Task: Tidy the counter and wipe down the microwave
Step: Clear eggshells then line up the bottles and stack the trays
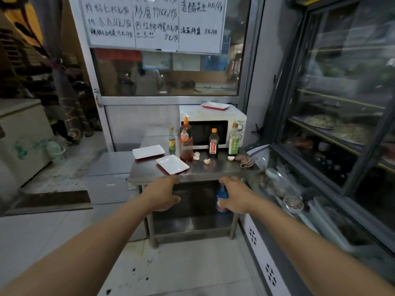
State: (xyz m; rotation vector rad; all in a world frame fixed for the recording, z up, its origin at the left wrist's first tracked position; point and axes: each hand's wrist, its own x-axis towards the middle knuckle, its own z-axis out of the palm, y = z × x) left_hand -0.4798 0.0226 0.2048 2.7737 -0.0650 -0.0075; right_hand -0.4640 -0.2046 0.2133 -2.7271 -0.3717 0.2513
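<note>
- Left hand (pixel 163 194): stretched forward below the front edge of the steel counter (pixel 149 174), at about 7 o'clock from the microwave; fingers loosely spread, holding nothing.
- Far-left tray (pixel 148 151): a white rectangular tray with a red underside, lying flat on the counter at 9 o'clock from the bottles.
- Near tray (pixel 172 164): a second white tray, lying at 5 o'clock from the first, close to the counter's front edge.
- Small green-labelled bottle (pixel 172 139): upright, just left of the tall sauce bottle (pixel 186 140) (orange cap, reddish contents).
- Eggshell pieces (pixel 196 155): scattered on the counter between the bottles, three or four in all.
- Dark bottle (pixel 213 143): upright before the microwave door.
- Microwave (pixel 213 126): white, door shut, at the counter's back at 12 o'clock from the hands; a third tray (pixel 215 105) rested on its top.
- Clear green-labelled bottle (pixel 233 139): upright at the microwave's right side, before its control knobs.
- Cloth (pixel 244 160): brownish and crumpled, at the counter's right end, at 4 o'clock from the clear bottle.
- Right hand (pixel 236 195): stretched forward below the counter edge; fingers open and empty (a blue object (pixel 222 192) showed behind it, apparently not gripped).
</note>
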